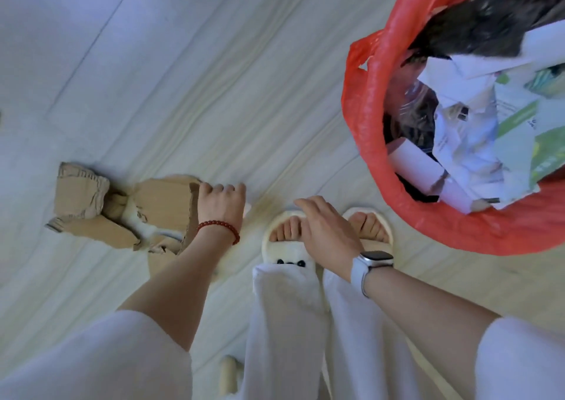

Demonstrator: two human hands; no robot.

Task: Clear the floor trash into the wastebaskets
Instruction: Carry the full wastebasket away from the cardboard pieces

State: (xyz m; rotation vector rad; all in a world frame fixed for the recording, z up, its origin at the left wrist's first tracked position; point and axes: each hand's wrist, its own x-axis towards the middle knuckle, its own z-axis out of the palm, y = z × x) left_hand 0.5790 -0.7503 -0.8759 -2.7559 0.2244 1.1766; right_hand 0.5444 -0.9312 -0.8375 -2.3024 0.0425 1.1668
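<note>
Torn cardboard (128,213): on floor (214,93), long axis leftward from left hand (221,205), whose fingers apparently clasp its near edge; right hand (327,228) relaxed, empty; wastebasket (382,155) right.

White sleeves (101,360) are pushed up both forearms. The left wrist wears a red bead bracelet (218,228), the right a white-strapped smartwatch (371,265). White trousers (287,323) fall over what seem cream, fluffy open-toed slippers (287,246).
</note>
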